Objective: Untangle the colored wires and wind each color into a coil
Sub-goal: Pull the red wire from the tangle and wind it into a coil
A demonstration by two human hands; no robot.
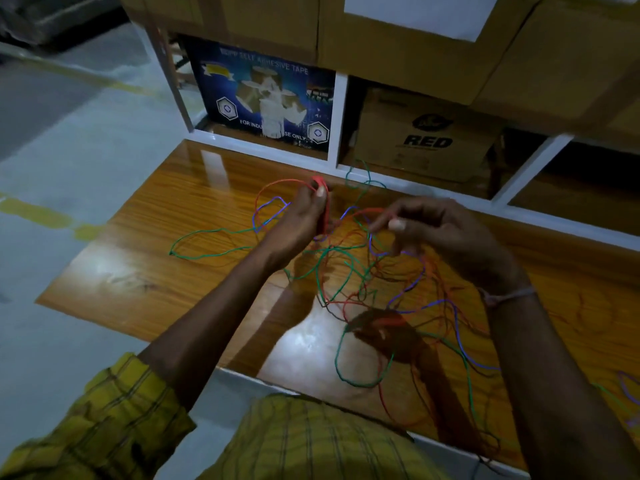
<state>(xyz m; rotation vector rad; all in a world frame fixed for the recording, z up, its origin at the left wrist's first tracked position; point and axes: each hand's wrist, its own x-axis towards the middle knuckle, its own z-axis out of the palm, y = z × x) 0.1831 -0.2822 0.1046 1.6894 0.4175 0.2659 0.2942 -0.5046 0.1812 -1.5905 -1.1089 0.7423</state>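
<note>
Left fingers: curled around a small red wire coil (320, 206); the thumb tip presses the coil's top, at 12 o'clock of the hand.
Left hand (301, 220): raised above the table, wrist at its 7 o'clock.
Right fingers: index and thumb (394, 224) drawn close together at a red strand; whether they actually clamp it cannot be told. The other fingers are loosely bent.
Right hand (446, 233): at 3 o'clock of the left hand, near it but apart; a thread band (509, 295) circles the wrist.
Red wire (277, 185): loops out from the coil toward 10 o'clock and runs down into the tangle.
Wire tangle (363, 278): red, green and blue-violet strands crossed over one another on the table, below both hands, toward 6 o'clock.
Green wire (207, 244): a long loop lying at 9 o'clock of the tangle; another loop at 6 o'clock.
Blue wire (270, 209): a loop just left of the left hand.
Wooden table (145, 258): glossy, reflecting the arms.
Shelf (337, 109): at 12 o'clock, holding an adhesive tape box (263, 95) and a cardboard carton (426, 133) printed "RED".
Sleeve (114, 407): yellow checked, at 7 o'clock.
</note>
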